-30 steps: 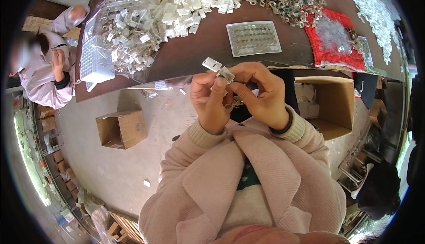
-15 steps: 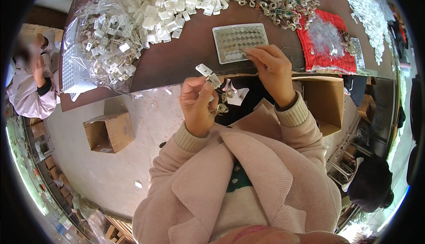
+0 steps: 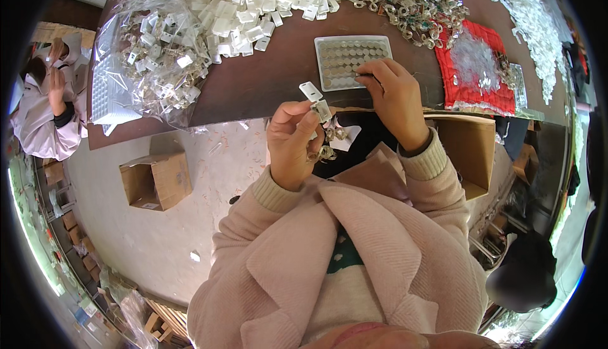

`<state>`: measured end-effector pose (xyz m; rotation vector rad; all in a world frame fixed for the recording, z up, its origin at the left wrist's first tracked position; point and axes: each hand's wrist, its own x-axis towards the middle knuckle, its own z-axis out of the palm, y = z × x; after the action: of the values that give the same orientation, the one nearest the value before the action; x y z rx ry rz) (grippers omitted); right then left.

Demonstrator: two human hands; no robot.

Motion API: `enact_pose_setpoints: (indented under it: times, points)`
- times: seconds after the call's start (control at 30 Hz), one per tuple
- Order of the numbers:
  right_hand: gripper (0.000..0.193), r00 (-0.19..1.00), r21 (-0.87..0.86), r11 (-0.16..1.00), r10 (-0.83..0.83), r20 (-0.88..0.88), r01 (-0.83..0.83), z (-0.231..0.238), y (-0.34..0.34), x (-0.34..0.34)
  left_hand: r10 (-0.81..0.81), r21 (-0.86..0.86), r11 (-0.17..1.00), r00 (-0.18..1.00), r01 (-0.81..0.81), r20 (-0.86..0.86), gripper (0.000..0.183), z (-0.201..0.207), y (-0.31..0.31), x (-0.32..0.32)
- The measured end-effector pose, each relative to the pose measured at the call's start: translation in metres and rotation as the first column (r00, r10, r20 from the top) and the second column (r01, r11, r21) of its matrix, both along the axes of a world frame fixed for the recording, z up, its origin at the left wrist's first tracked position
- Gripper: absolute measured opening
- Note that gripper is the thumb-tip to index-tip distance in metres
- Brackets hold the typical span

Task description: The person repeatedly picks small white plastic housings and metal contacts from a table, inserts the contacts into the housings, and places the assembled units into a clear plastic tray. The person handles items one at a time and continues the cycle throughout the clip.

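Note:
My left hand pinches a small white plastic case between thumb and fingers, its lid swung up. Below that case, clear ring-shaped pieces hang by my fingers. My right hand is held over the near right part of a white tray, thumb and forefinger pressed together. Whatever sits between those fingertips is too small to make out. Rows of round silver button cells lie in the tray, with bare slots along its near side.
White plastic cases are heaped at the back, beside clear ring pieces. A clear bag of assembled pieces lies left; a red cloth right. Cardboard boxes stand below the table edge. Another person sits far left.
The whole view has shifted slightly, so the table things appear further right. My right fingers stay pinched by the tray, a little closer to its middle. My left hand still grips the white case.

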<state>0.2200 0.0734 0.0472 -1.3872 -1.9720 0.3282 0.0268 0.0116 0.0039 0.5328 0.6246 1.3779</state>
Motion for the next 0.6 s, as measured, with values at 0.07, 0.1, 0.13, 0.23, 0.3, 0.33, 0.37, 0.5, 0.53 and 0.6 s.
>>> enact_pose_setpoints:
  times: [0.07,0.1,0.13,0.23,0.3,0.33,0.37,0.5,0.53,0.6]
  points:
    - [0.015,0.993,0.024,1.000,0.015,-0.117,-0.013,0.007,-0.007,-0.006,0.001,-0.004,1.000,1.000,-0.001,0.002,0.010,0.001,0.001,0.002]
    - [0.014,0.985,0.041,0.999,0.031,-0.172,-0.024,0.010,-0.011,-0.008,0.009,0.005,1.000,1.000,-0.009,-0.001,0.010,0.001,0.001,0.003]
    - [0.014,0.973,0.059,0.998,0.046,-0.225,-0.033,0.013,-0.013,-0.009,0.016,0.014,1.000,1.000,-0.016,-0.003,0.010,0.002,0.001,0.005]
    - [0.014,0.960,-0.014,1.000,-0.022,-0.279,0.019,0.017,-0.017,-0.008,0.020,0.013,1.000,1.000,-0.021,0.007,0.011,0.002,0.000,0.004]
    - [0.014,0.953,-0.062,0.998,-0.029,-0.301,0.011,0.013,-0.015,-0.007,0.024,0.005,1.000,1.000,-0.024,0.013,0.012,0.001,0.000,0.002]
    - [0.013,0.946,-0.103,0.995,-0.043,-0.321,0.010,0.010,-0.013,-0.007,0.027,0.002,1.000,1.000,-0.027,0.009,0.012,0.000,0.000,0.000]
    - [0.014,0.963,-0.078,0.997,0.007,-0.269,-0.029,0.007,-0.012,-0.008,0.032,0.002,0.999,0.999,-0.032,0.011,0.011,0.000,0.000,-0.002]
    - [0.018,0.986,-0.017,0.990,0.139,-0.089,-0.141,-0.008,-0.002,-0.018,0.046,-0.005,0.999,0.999,-0.046,0.011,0.009,-0.002,0.000,-0.005]
    - [0.020,0.986,-0.003,0.987,0.162,-0.049,-0.162,-0.010,0.000,-0.020,0.051,-0.007,0.999,0.999,-0.051,0.007,0.008,-0.002,0.000,-0.006]
    - [0.019,0.981,0.009,0.981,0.195,0.007,-0.195,-0.013,0.003,-0.022,0.059,-0.013,0.998,0.998,-0.059,0.005,0.006,-0.002,0.000,-0.008]
